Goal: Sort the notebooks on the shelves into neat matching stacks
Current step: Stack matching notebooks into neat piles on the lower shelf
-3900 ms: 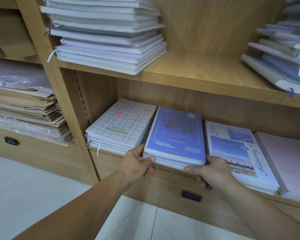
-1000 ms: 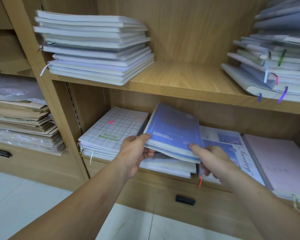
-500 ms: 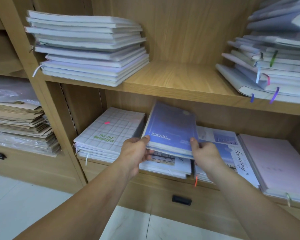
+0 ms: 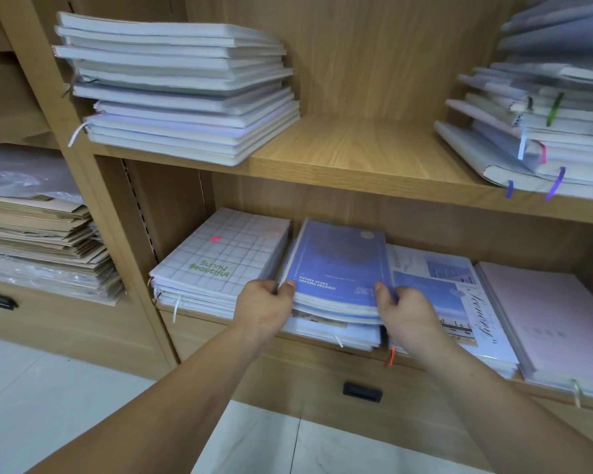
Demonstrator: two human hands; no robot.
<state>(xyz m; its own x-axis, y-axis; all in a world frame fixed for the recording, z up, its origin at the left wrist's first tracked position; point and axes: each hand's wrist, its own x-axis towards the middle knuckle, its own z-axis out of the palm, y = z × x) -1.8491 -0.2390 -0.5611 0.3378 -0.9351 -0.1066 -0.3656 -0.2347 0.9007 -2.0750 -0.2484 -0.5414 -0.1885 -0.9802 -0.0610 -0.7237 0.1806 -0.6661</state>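
Blue notebooks (image 4: 339,265), white lettering, stacked.

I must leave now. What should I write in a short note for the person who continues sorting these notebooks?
Left hand: grips the front left corner of the blue notebooks, thumb on top.
Right hand: grips their front right corner.
Where: the blue notebooks lie under the shelf board, between the grid stack and the scenery stack; the pink stack is far right.
Done: the grid and pink stacks look even.
Left: a different cover shows under the blue ones, and the upper right pile is crooked and mixed.
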